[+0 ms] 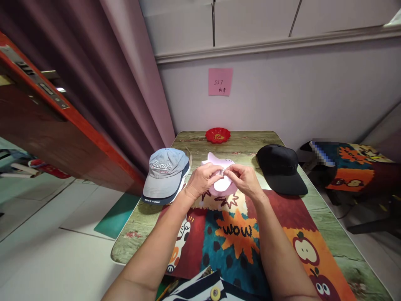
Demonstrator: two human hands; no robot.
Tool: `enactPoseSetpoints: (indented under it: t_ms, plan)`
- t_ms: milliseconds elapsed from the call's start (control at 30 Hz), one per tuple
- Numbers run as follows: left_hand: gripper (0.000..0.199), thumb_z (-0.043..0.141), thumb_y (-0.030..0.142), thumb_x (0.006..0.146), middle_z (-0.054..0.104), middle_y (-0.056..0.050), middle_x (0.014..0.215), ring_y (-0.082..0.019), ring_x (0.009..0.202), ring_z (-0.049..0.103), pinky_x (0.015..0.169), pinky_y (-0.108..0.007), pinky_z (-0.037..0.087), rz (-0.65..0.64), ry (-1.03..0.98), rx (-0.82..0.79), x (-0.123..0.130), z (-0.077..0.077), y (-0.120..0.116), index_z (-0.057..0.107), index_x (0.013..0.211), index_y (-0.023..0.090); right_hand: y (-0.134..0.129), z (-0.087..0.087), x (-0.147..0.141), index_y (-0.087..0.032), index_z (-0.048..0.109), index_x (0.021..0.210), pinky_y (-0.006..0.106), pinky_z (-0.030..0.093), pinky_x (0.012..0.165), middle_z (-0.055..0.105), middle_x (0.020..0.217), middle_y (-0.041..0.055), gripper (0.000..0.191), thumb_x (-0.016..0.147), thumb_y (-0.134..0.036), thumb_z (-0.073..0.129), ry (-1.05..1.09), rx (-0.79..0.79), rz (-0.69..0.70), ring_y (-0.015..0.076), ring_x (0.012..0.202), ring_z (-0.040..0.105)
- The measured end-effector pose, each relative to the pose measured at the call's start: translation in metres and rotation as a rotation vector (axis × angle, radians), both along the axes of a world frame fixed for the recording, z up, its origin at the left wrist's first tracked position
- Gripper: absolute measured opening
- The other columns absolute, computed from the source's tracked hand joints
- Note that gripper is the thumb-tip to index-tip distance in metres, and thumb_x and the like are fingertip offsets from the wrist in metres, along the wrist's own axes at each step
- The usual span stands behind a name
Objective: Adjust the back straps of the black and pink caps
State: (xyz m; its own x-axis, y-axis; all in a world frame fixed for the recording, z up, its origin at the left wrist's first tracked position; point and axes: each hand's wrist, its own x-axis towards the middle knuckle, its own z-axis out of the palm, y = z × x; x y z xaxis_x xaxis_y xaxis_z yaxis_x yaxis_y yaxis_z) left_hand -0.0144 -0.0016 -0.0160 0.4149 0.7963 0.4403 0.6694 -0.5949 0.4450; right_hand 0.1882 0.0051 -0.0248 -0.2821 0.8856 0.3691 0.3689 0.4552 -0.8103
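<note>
A pale pink cap (230,190) rests near the middle of the table, partly covered by my hands. My left hand (205,177) pinches a small strap-like part of it between thumb and fingers. From the other side, my right hand (244,177) is closed on the same part, its fingertips almost meeting the left ones. The exact detail between the fingertips is too small to make out. Left of my hands sits a light blue and grey cap (167,167) with lettering on its front. On the right lies a black cap (280,167).
A red scalloped dish (218,135) stands at the table's far edge, close to the wall. A colourful printed mat (234,246) covers the near part of the wood-patterned table (131,234). A pink note (220,82) is stuck on the wall. An orange-edged door (94,133) stands at left.
</note>
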Motion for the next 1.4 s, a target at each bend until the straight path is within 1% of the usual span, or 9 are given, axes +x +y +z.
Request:
enactPoseSetpoints:
  t_ms: [167, 333, 467, 633, 833, 967, 1100, 1233, 1400]
  plan:
    - [0.025, 0.075, 0.036, 0.085, 0.073, -0.006, 0.107, -0.024, 0.098, 0.062, 0.081, -0.034, 0.045, 0.159, 0.176, 0.162, 0.007, 0.011, -0.009, 0.073, 0.106, 0.024, 0.004, -0.005, 0.000, -0.018, 0.068, 0.075, 0.024, 0.034, 0.055, 0.056, 0.063, -0.0008, 0.033, 0.092, -0.044, 0.056, 0.037, -0.060, 0.036, 0.0125, 0.057, 0.045]
    - [0.012, 0.064, 0.025, 0.093, 0.076, -0.003, 0.099, -0.022, 0.095, 0.061, 0.092, -0.041, 0.037, 0.080, 0.175, 0.213, 0.009, 0.014, -0.007, 0.072, 0.102, 0.024, 0.007, -0.010, 0.001, -0.017, 0.066, 0.074, 0.024, 0.034, 0.054, 0.054, 0.062, -0.0013, 0.033, 0.091, -0.043, 0.058, 0.079, -0.091, 0.019, 0.0120, 0.057, 0.044]
    - [0.007, 0.066, 0.027, 0.091, 0.075, -0.003, 0.093, -0.021, 0.091, 0.062, 0.090, -0.039, 0.039, 0.124, 0.089, 0.178, 0.008, 0.012, -0.002, 0.071, 0.093, 0.022, 0.005, -0.008, 0.001, -0.017, 0.069, 0.079, 0.024, 0.035, 0.054, 0.059, 0.065, 0.0004, 0.034, 0.092, -0.047, 0.059, 0.092, -0.064, 0.010, 0.0126, 0.058, 0.046]
    - [0.005, 0.068, 0.020, 0.085, 0.071, -0.002, 0.088, -0.021, 0.090, 0.061, 0.087, -0.036, 0.042, 0.189, 0.022, 0.150, 0.011, 0.013, -0.002, 0.067, 0.090, 0.021, 0.003, -0.003, 0.002, -0.021, 0.076, 0.108, 0.025, 0.038, 0.057, 0.061, 0.071, 0.0000, 0.039, 0.084, -0.052, 0.073, -0.014, 0.132, -0.040, 0.0126, 0.056, 0.047]
    - [0.007, 0.069, 0.021, 0.085, 0.070, -0.004, 0.091, -0.022, 0.093, 0.060, 0.088, -0.036, 0.044, 0.249, -0.070, 0.161, 0.008, 0.017, -0.006, 0.063, 0.081, 0.021, 0.006, -0.005, 0.005, -0.024, 0.079, 0.105, 0.026, 0.041, 0.062, 0.066, 0.080, 0.0034, 0.034, 0.087, -0.051, 0.072, -0.116, 0.266, -0.133, 0.0135, 0.060, 0.053]
    - [0.010, 0.070, 0.025, 0.083, 0.068, -0.001, 0.083, -0.015, 0.070, 0.058, 0.071, -0.029, 0.047, 0.365, -0.327, -0.067, 0.006, 0.016, -0.009, 0.066, 0.091, 0.020, 0.006, -0.005, 0.005, -0.024, 0.078, 0.106, 0.026, 0.042, 0.061, 0.069, 0.084, 0.0036, 0.032, 0.086, -0.048, 0.073, -0.084, 0.232, -0.118, 0.0133, 0.060, 0.054]
    - [0.028, 0.076, 0.038, 0.077, 0.070, -0.002, 0.082, -0.014, 0.068, 0.060, 0.064, -0.026, 0.047, 0.321, -0.559, -0.345, 0.012, 0.011, -0.010, 0.071, 0.095, 0.018, 0.004, -0.003, 0.002, -0.023, 0.077, 0.107, 0.027, 0.043, 0.062, 0.072, 0.086, 0.0046, 0.030, 0.087, -0.045, 0.073, -0.048, 0.242, -0.077, 0.0148, 0.063, 0.056]
    - [0.025, 0.078, 0.037, 0.073, 0.071, -0.003, 0.083, -0.015, 0.073, 0.063, 0.067, -0.025, 0.049, 0.269, -0.790, -0.420, 0.019, 0.008, -0.012, 0.072, 0.085, 0.016, 0.001, -0.001, -0.002, -0.023, 0.075, 0.112, 0.028, 0.044, 0.062, 0.074, 0.089, 0.0057, 0.033, 0.088, -0.045, 0.070, -0.087, 0.243, -0.067, 0.0153, 0.061, 0.057]
    - [0.023, 0.078, 0.035, 0.070, 0.066, 0.001, 0.071, -0.011, 0.060, 0.056, 0.058, -0.023, 0.045, 0.268, -0.861, -0.474, 0.023, 0.010, -0.015, 0.067, 0.076, 0.016, 0.001, -0.003, -0.005, -0.023, 0.075, 0.110, 0.028, 0.045, 0.064, 0.075, 0.091, 0.0067, 0.029, 0.091, -0.044, 0.067, -0.186, 0.305, -0.093, 0.0165, 0.064, 0.060]
